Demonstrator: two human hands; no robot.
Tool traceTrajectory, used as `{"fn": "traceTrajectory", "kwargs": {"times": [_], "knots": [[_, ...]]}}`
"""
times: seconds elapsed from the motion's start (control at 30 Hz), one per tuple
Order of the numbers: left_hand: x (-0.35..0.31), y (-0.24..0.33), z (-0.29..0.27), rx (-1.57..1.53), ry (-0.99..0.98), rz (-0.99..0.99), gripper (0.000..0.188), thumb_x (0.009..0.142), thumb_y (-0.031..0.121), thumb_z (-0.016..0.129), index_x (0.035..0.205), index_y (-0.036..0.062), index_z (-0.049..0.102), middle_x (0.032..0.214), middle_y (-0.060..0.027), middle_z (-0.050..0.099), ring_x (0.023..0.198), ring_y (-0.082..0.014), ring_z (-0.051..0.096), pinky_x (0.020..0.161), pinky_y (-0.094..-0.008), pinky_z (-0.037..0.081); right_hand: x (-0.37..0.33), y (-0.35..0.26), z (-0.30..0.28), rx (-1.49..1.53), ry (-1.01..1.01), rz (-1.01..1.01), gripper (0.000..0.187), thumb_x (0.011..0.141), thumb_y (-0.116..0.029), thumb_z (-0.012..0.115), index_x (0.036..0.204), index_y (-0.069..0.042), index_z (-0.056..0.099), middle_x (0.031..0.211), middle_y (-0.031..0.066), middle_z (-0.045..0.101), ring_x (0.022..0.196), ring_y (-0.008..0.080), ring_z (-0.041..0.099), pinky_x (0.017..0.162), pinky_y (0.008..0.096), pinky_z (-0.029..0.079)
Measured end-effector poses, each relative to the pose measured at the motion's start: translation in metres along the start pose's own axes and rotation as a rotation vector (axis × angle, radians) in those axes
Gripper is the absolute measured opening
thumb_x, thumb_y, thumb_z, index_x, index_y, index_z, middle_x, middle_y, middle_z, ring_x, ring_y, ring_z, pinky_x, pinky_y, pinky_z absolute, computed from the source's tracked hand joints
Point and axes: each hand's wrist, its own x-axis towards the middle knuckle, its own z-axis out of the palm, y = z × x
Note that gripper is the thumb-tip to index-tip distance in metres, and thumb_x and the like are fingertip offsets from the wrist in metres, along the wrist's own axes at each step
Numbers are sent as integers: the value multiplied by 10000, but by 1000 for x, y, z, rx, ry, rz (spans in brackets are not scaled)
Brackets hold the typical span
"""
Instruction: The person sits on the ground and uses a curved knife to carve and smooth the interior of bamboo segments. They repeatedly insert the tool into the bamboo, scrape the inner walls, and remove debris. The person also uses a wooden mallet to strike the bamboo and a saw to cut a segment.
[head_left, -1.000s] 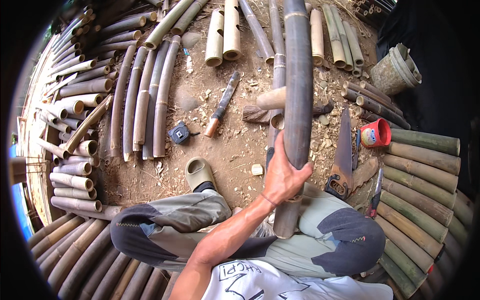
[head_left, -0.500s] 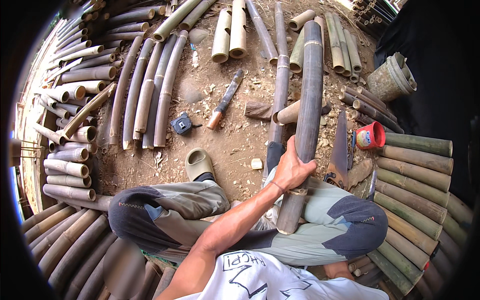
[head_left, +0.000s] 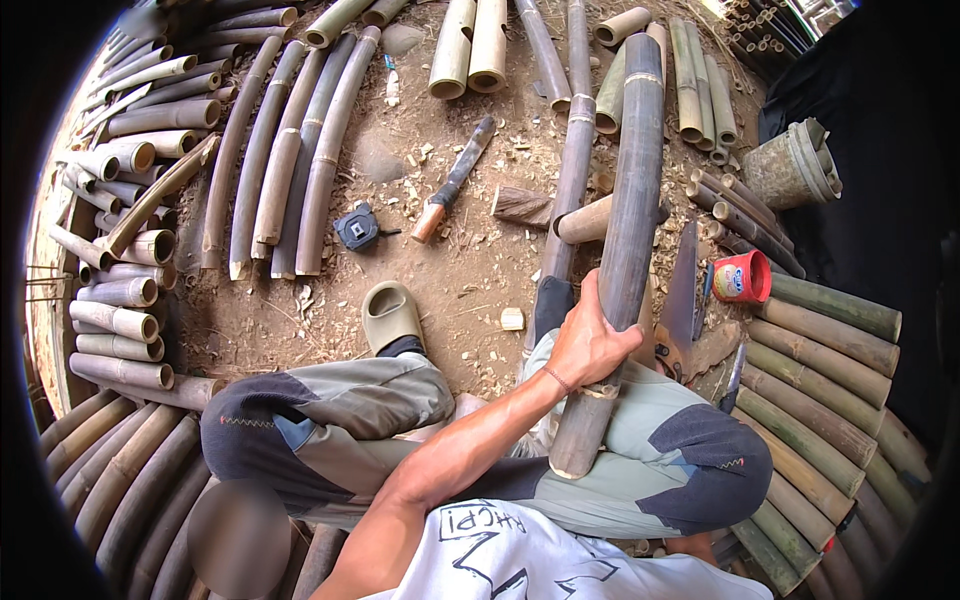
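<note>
My left hand (head_left: 597, 338) is closed around a thick, dark bamboo pole (head_left: 632, 200), a little above its lower node. The pole leans across my right thigh, its pale cut lower end resting at my lap and its far end pointing away over the ground. Of my right arm only a bit of skin shows beside the shirt hem; the right hand is out of sight. Beyond the held pole, a longer thin bamboo pole (head_left: 572, 190) lies near my right foot. Beside it are a short bamboo piece (head_left: 585, 220) and a wooden block (head_left: 522, 206).
A machete (head_left: 455, 180) and a tape measure (head_left: 360, 228) lie on the chip-strewn ground. To the right are a handsaw (head_left: 682, 300), a red container (head_left: 742, 277) and a dirty bucket (head_left: 790, 165). Stacked bamboo (head_left: 165, 145) lines the left; green bamboo lengths (head_left: 815, 345) lie at my right.
The view has shifted slightly, and the held pole's far end sits a little farther right in it. My left hand keeps the same grip.
</note>
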Motion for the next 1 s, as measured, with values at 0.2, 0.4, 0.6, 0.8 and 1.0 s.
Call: {"fn": "traceTrajectory", "kwargs": {"times": [0.2,0.4,0.6,0.8,1.0], "knots": [[0,1,-6,18,14,-58,980,733,287,713,1473,-75,183,936,-277,661,869,-366,687,822,-422,532,33,-87,-57,146,-148,-236,932,757,-281,789,1501,-26,289,1376,170,490,1230,252,516,1043,387,409],[3,6,3,33,-34,-36,963,739,287,703,1477,-46,180,903,-273,661,833,-375,687,790,-428,531,18,-181,-109,149,11,-505,987,745,-268,781,1513,25,233,1408,175,449,1296,258,457,1107,383,347],[5,12,-7,5,-22,-81,958,736,292,708,1471,-45,195,907,-277,662,844,-384,688,799,-428,530,28,-232,-99,-30,171,-769,1008,742,-197,782,1535,5,192,1461,186,379,1338,276,406,1129,396,317],[8,12,-10,18,-61,-127,960,727,293,728,1464,-47,217,945,-284,662,839,-376,691,814,-428,528,62,-257,-72,-638,124,-802,996,734,-64,771,1553,-93,205,1495,217,399,1317,336,497,1092,399,397],[10,2,-14,3,-54,-57,1036,714,300,747,1480,-88,165,1221,-351,554,1037,-413,640,954,-428,489,48,-280,-78,-189,237,-868,983,742,-36,754,1548,-53,192,1473,229,421,1309,339,505,1099,393,390]]}}
